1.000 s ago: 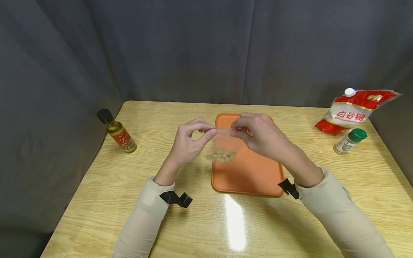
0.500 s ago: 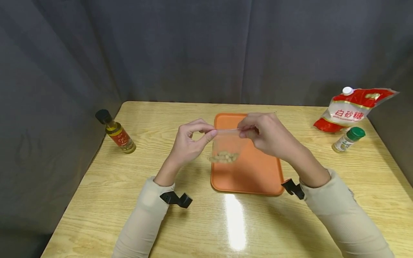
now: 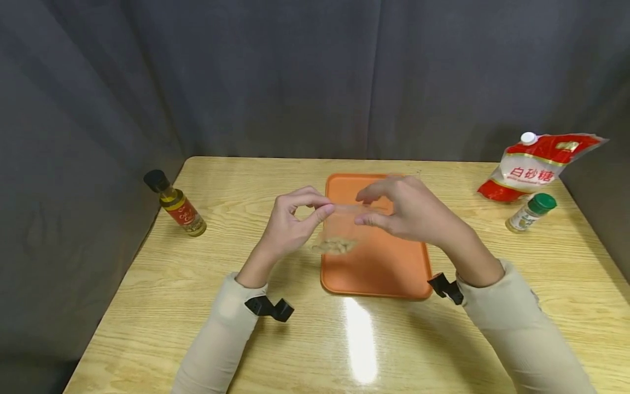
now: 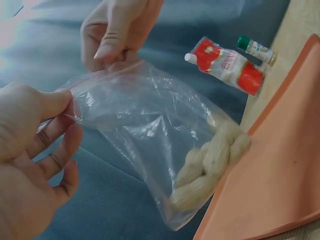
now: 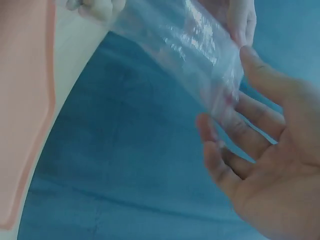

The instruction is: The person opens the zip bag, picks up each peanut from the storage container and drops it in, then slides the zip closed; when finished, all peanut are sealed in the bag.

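A clear zip bag (image 4: 145,117) hangs in the air above the orange tray (image 3: 379,271), with several unshelled peanuts (image 4: 212,162) gathered at its bottom. My left hand (image 3: 297,221) pinches one top corner of the bag between thumb and forefinger. Near the opposite end of the bag's top edge is my right hand (image 3: 415,210), its thumb and fingers spread apart. In the right wrist view, the right thumb and fingers lie on either side of the bag's edge without pinching it; whether they touch it I cannot tell. The right fingertips look partly hidden behind the film there.
An oil bottle (image 3: 184,210) with a black cap stands at the table's left. At the right are a red and white sugar pouch (image 3: 529,169) and a green-capped shaker (image 3: 526,216). A dark curtain (image 3: 275,82) rises behind the wooden table (image 3: 147,306).
My right hand pinched the top edge and slid rightward along it, then its thumb and fingers parted. The bag has swung slightly left and lower. My left hand keeps its pinch.
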A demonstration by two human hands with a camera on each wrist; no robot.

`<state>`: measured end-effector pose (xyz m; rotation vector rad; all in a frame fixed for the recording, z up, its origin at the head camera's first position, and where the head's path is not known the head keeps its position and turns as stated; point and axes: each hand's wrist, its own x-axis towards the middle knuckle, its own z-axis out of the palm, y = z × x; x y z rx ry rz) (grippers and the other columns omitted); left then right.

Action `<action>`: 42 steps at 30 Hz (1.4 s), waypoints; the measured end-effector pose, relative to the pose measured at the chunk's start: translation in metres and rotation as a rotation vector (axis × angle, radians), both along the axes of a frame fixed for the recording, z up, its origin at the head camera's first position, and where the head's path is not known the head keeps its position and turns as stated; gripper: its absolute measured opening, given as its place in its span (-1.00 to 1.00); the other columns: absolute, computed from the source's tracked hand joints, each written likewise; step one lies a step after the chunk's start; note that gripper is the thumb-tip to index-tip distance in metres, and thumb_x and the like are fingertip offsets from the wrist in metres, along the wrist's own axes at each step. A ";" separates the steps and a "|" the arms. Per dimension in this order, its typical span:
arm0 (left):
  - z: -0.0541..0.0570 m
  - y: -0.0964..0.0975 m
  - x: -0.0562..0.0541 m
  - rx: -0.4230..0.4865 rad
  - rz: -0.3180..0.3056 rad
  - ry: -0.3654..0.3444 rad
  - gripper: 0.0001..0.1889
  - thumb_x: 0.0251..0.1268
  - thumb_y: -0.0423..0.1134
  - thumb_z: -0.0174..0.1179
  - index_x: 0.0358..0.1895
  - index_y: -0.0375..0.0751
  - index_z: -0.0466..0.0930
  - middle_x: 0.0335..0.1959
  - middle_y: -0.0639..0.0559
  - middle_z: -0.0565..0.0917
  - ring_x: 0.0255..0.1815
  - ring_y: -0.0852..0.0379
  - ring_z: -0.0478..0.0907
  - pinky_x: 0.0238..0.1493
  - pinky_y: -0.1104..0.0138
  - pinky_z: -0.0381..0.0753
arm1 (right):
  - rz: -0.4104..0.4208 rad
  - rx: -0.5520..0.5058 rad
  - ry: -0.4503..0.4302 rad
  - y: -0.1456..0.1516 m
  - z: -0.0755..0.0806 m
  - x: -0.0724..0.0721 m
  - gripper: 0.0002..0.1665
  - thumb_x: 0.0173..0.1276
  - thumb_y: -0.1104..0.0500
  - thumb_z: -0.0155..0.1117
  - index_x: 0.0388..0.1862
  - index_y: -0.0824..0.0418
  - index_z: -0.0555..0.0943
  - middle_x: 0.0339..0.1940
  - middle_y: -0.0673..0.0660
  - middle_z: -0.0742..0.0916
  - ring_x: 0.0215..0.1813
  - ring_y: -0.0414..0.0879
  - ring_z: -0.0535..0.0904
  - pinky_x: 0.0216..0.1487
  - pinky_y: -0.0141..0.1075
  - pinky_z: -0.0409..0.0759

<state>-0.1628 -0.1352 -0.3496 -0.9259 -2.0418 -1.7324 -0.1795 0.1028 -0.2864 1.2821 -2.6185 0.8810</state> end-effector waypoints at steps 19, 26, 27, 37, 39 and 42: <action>-0.002 0.006 0.001 0.006 0.018 0.020 -0.92 0.24 -0.54 0.28 -0.29 -0.39 0.76 -0.38 -0.14 0.70 -0.33 0.07 0.58 -0.17 0.25 0.55 | 0.070 -0.008 0.018 -0.028 0.005 0.004 -0.95 0.29 0.34 0.41 -0.29 0.23 0.76 -0.40 0.00 0.74 -0.38 -0.19 0.60 -0.31 -0.29 0.57; -0.003 0.006 0.003 0.030 0.078 0.021 -0.90 0.19 -0.61 0.27 -0.32 -0.43 0.75 -0.40 -0.17 0.70 -0.35 0.08 0.56 -0.17 0.28 0.51 | 0.008 -0.008 0.025 -0.015 0.002 0.006 -0.93 0.28 0.36 0.40 -0.29 0.22 0.75 -0.38 -0.01 0.69 -0.40 -0.19 0.53 -0.36 -0.28 0.50; -0.003 0.006 0.003 0.031 0.084 0.019 -0.89 0.19 -0.62 0.28 -0.32 -0.43 0.75 -0.40 -0.17 0.70 -0.35 0.08 0.55 -0.17 0.29 0.50 | 0.002 -0.015 0.028 -0.012 0.001 0.007 -0.92 0.28 0.37 0.40 -0.30 0.23 0.75 -0.39 -0.01 0.68 -0.42 -0.19 0.51 -0.38 -0.28 0.49; -0.006 0.007 0.001 0.031 0.064 0.029 -0.92 0.22 -0.54 0.30 -0.32 -0.37 0.77 -0.45 -0.06 0.68 -0.41 0.08 0.49 -0.25 0.29 0.44 | -0.053 -0.096 0.068 0.013 -0.011 0.010 -0.85 0.21 0.47 0.39 -0.31 0.27 0.74 -0.39 0.03 0.71 -0.40 -0.16 0.52 -0.37 -0.25 0.48; -0.007 0.007 0.001 0.026 0.055 0.033 -0.92 0.23 -0.54 0.30 -0.32 -0.36 0.77 -0.45 -0.04 0.68 -0.41 0.08 0.49 -0.26 0.30 0.44 | -0.071 -0.116 0.083 0.016 -0.013 0.011 -0.84 0.18 0.49 0.41 -0.32 0.28 0.74 -0.40 0.04 0.72 -0.40 -0.17 0.53 -0.39 -0.25 0.49; -0.008 0.006 0.000 0.011 0.053 0.030 -0.91 0.23 -0.53 0.30 -0.31 -0.35 0.77 -0.44 -0.02 0.69 -0.41 0.08 0.49 -0.26 0.29 0.44 | -0.097 -0.140 0.117 0.018 -0.015 0.011 -0.83 0.14 0.50 0.44 -0.36 0.27 0.74 -0.43 0.04 0.71 -0.44 -0.18 0.52 -0.43 -0.27 0.49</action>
